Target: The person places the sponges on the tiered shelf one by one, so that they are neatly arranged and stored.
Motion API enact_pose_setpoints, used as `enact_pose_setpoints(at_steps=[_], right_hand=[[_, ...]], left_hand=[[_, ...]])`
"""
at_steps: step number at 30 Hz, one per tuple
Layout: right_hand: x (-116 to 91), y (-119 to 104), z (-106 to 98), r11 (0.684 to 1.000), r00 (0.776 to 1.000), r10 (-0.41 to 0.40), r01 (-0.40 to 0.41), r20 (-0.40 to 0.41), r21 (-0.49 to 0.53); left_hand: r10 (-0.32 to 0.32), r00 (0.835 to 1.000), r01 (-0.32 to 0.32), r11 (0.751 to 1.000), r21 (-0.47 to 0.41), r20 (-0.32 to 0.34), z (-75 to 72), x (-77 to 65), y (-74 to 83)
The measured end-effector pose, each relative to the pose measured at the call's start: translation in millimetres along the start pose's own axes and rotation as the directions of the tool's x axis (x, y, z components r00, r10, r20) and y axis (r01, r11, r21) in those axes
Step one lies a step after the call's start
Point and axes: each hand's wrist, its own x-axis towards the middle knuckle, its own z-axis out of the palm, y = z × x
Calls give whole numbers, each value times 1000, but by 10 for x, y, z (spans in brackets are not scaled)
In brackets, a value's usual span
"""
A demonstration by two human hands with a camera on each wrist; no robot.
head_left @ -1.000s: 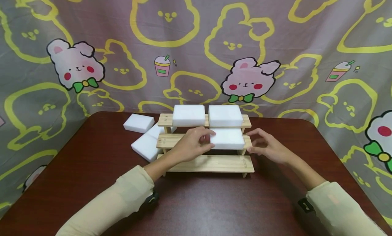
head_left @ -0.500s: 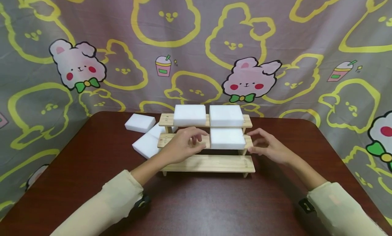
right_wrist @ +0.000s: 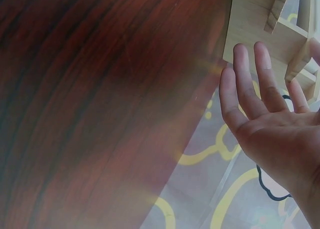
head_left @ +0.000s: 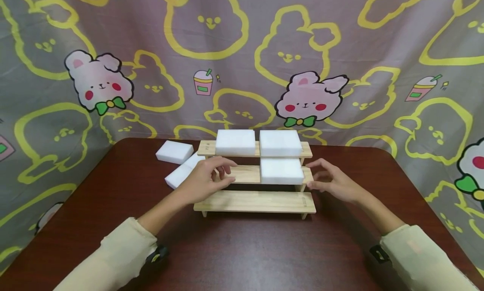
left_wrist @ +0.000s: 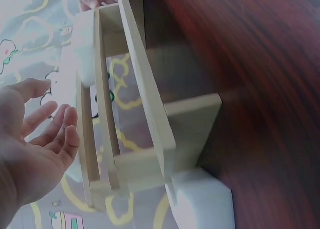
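Note:
A three-step wooden shelf rack [head_left: 253, 201] stands on the table. Two white foam blocks [head_left: 235, 142] sit side by side on its top step, and another white foam block [head_left: 281, 171] lies at the right of the middle step. My left hand [head_left: 206, 177] hovers over the left part of the middle step, fingers loosely bent and holding nothing; the left wrist view shows the same hand [left_wrist: 42, 139] apart from the rack. Beside the rack's right end is my right hand [head_left: 334, 182], its fingertips at the middle step's end. In the right wrist view its fingers [right_wrist: 242, 79] are relaxed, with nothing gripped.
Left of the rack, a loose white foam block [head_left: 174, 152] lies on the dark red-brown table [head_left: 257, 249]. More white foam [head_left: 175, 177] lies nearer, partly behind my left hand. A patterned curtain [head_left: 234, 72] hangs behind the table's far edge.
My left hand has let go of the middle-step foam block and moved left, away from it. The block stays put, and my right hand has hardly moved.

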Motion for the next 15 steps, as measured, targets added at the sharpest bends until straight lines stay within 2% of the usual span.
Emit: enact_pose_setpoints(at_steps=[8, 15], right_hand=[[-2, -7, 3, 1000, 1000, -8, 8, -2, 0], [-1, 0, 4, 1000, 1000, -26, 26, 4, 15]], left_hand=[[-61, 997, 60, 998, -24, -39, -235, -170, -80], [-92, 993, 95, 995, 43, -75, -452, -316, -171]])
